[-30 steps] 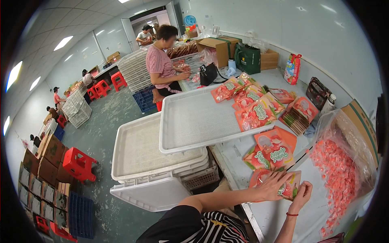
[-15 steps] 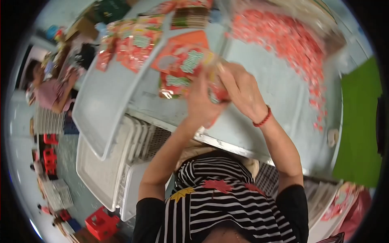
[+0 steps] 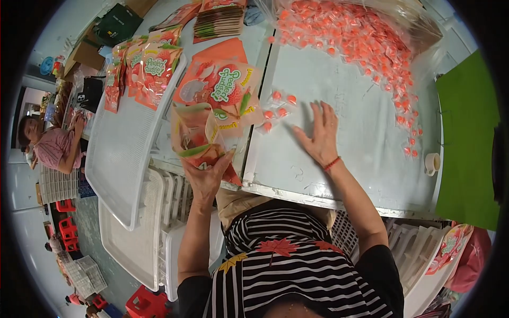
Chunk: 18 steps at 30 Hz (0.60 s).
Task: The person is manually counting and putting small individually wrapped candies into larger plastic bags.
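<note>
My left hand grips a candy pouch by its lower part, at the table's near left edge. The pouch gapes at the top, and its inside shows. My right hand is empty, fingers spread, low over the white tabletop or resting on it; I cannot tell which. Just left of its fingertips lie several red candies in clear wrappers. Beyond my left hand, flat red printed pouches lie in a loose stack.
A big heap of wrapped red candies spreads from a clear bag at the back right. Filled pouches sit on a white tray at the left. A tape roll lies at the right edge. A person sits far left.
My hands were together over the pouches and have come apart. The left moved left and nearer with an opened pouch; the right moved nearer, fingers spread. Several loose candies now show beside it.
</note>
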Available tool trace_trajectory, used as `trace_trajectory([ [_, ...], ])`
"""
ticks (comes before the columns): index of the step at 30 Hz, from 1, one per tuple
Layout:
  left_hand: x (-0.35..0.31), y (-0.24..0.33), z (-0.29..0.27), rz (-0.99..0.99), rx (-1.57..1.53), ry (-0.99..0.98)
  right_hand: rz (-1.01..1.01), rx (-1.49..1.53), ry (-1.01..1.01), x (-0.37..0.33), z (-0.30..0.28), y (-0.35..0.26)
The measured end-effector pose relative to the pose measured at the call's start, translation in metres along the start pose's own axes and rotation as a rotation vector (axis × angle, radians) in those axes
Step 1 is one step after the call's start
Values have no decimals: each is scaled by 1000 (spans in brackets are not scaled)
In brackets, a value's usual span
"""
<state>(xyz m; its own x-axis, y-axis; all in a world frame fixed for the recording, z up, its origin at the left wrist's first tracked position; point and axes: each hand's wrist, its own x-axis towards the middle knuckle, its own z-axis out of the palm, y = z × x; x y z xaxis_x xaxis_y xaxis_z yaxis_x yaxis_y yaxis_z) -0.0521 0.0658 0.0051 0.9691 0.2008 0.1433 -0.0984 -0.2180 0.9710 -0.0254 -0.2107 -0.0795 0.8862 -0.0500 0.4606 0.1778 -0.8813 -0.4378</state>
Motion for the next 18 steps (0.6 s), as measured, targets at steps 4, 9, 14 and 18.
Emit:
trace_trajectory([
  [4, 4, 0, -2, 27, -3, -14, 27, -2, -71, 29, 22, -28],
  [9, 6, 3, -6, 78, -14, 11, -121, -93, -252, 45, 42, -44],
  [14, 4, -2, -10, -128, -11, -60, -206, -64, -189, 48, 53, -18],
  [18, 2, -17, -5, -121, -73, -90, -178, 65, -120, 44, 39, -22],
])
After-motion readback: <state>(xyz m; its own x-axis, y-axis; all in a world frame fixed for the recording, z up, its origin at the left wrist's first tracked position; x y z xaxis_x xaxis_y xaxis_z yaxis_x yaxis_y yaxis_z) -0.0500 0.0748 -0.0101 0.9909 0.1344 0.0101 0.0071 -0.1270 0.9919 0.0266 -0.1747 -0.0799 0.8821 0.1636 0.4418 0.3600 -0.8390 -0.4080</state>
